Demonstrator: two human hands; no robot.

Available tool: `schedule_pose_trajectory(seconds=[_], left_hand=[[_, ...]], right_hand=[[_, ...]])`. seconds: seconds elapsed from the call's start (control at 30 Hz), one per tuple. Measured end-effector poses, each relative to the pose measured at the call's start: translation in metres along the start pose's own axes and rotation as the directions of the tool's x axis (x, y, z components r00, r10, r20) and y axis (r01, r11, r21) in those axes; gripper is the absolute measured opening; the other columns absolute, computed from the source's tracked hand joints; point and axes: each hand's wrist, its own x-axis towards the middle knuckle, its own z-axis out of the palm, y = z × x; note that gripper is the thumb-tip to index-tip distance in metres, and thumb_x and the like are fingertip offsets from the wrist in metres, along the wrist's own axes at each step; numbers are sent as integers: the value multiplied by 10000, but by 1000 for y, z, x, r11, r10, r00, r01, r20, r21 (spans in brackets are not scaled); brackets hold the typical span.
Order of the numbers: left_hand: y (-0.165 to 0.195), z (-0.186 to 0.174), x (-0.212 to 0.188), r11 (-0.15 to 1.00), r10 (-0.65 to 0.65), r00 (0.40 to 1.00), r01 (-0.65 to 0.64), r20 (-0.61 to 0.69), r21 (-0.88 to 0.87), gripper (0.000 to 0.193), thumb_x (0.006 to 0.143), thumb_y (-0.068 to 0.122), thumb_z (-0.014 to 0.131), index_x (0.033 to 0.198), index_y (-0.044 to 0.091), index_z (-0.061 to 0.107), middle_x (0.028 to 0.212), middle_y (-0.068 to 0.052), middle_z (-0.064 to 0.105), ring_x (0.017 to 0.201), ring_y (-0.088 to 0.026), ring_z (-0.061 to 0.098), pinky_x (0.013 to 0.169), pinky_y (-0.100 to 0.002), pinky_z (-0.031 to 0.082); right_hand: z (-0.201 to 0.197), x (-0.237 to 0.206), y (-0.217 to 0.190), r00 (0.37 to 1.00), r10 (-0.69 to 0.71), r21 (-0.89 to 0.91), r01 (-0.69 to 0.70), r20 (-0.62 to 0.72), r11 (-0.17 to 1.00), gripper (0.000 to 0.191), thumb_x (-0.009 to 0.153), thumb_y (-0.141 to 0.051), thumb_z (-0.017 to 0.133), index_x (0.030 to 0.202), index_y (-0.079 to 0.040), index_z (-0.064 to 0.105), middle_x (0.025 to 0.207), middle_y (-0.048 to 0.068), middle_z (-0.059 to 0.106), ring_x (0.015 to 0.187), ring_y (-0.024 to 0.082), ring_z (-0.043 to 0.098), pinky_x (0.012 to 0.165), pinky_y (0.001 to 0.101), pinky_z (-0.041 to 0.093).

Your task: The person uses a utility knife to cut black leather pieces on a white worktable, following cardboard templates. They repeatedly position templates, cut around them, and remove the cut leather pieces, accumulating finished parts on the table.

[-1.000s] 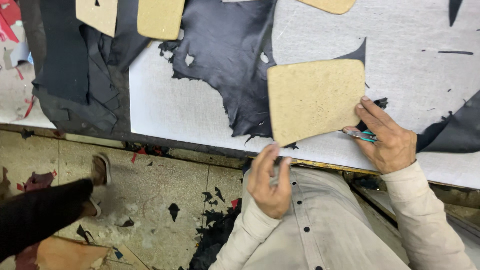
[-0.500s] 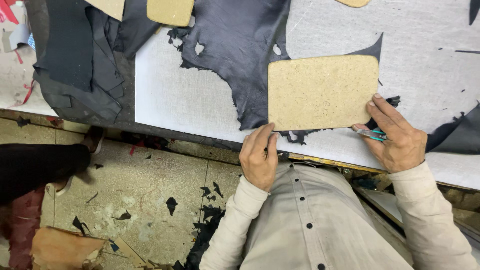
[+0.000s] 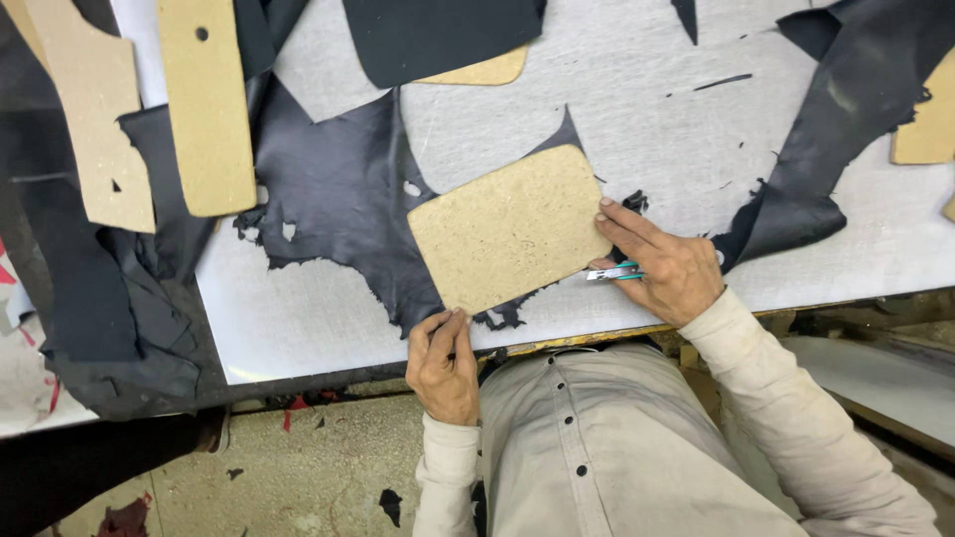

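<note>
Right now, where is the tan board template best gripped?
By its free upper-left corner, from the far side. The tan board template lies flat on dark leather; the right hand covers its right edge and the left hand sits at its near edge.

The person is wearing a light beige shirt (image 3: 597,447) with long sleeves (image 3: 786,398) and small dark buttons down the front; the cuffs are reaching the wrists of both bare hands.
</note>
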Motion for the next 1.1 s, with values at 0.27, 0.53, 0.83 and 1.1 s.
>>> schedule_pose_trajectory(seconds=[0.27, 0.53, 0.83, 1.1], left_hand=[[9, -5, 13, 999, 25, 999, -26, 25, 41, 180, 866, -11, 778, 1045, 5, 773, 1036, -125, 714, 919, -245, 712, 786, -335, 585], [-34, -15, -4, 954, 129, 984, -158, 127, 256, 204, 831, 86, 793, 1009, -12, 773, 1012, -173, 681, 914, -336, 675, 795, -428, 562], [-50, 58, 47, 869, 440, 854, -483, 279, 109, 491, 724, 258, 854, 1120, 10, 704, 1025, -229, 667, 909, -370, 702, 786, -459, 589], [21, 74, 61, 708, 432, 807, -580, 403, 402, 725, 683, 491, 846, 1209, 16, 693, 1150, -253, 619, 857, -414, 642, 750, -520, 562]], right_hand=[[-33, -30, -2, 935, 230, 89, -213, -272, 973, 405, 948, -228, 774, 1280, -15, 678, 1374, 161, 671, 1065, 319, 742, 828, 357, 616], [-21, -46, -14, 918, 296, 137, -268, -263, 954, 342, 910, -220, 724, 1191, -27, 697, 1241, 141, 701, 765, 302, 743, 602, 361, 590], [-9, -71, -16, 843, 484, 255, -427, -235, 868, 346, 913, -257, 718, 1177, -34, 706, 1283, 110, 700, 790, 265, 756, 623, 350, 600], [-98, -125, 44, 371, 700, 469, -544, -609, 696, 360, 935, -183, 731, 1270, -59, 679, 1291, 187, 714, 756, 209, 686, 565, 284, 577]])
